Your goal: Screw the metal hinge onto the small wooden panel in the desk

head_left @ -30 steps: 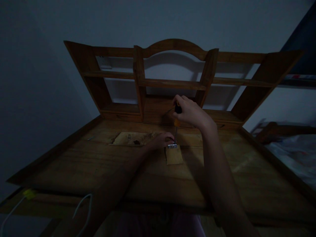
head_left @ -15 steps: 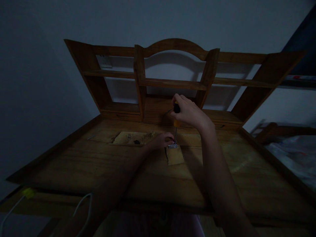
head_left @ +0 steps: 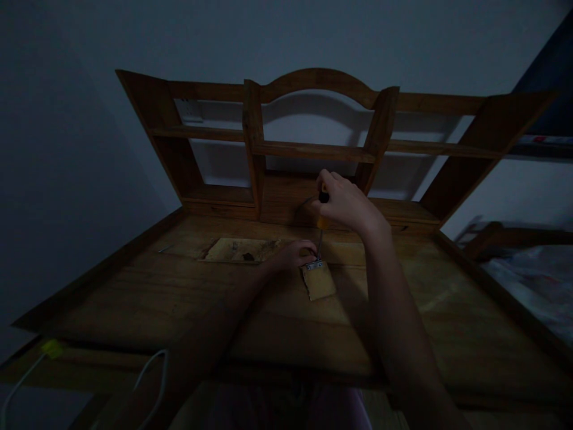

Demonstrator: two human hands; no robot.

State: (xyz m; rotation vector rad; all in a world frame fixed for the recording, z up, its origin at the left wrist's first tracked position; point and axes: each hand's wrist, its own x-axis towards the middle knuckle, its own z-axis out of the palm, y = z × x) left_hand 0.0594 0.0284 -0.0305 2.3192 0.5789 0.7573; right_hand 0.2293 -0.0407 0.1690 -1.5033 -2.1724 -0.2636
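Observation:
A screwdriver with a yellow and black handle stands nearly upright in my right hand, whose fingers are wrapped round the top of the handle. Its thin shaft runs down to a small silver metal hinge. The hinge lies along the far edge of a small flat wooden piece on the desk. My left hand rests at the hinge's left and far side, its fingers curled and pinching there. The fingertips and the screwdriver's tip are hard to make out in the dim light.
Around my hands is a wooden desk with raised side edges and a shelf unit at its back. A pale, rough-edged strip lies left of my left hand. A thin object sits further left. A white cable hangs at the front left.
The wooden piece with the hinge has turned slightly, its near end swinging right. My right hand and the screwdriver have shifted only a little; my left hand stays at the hinge.

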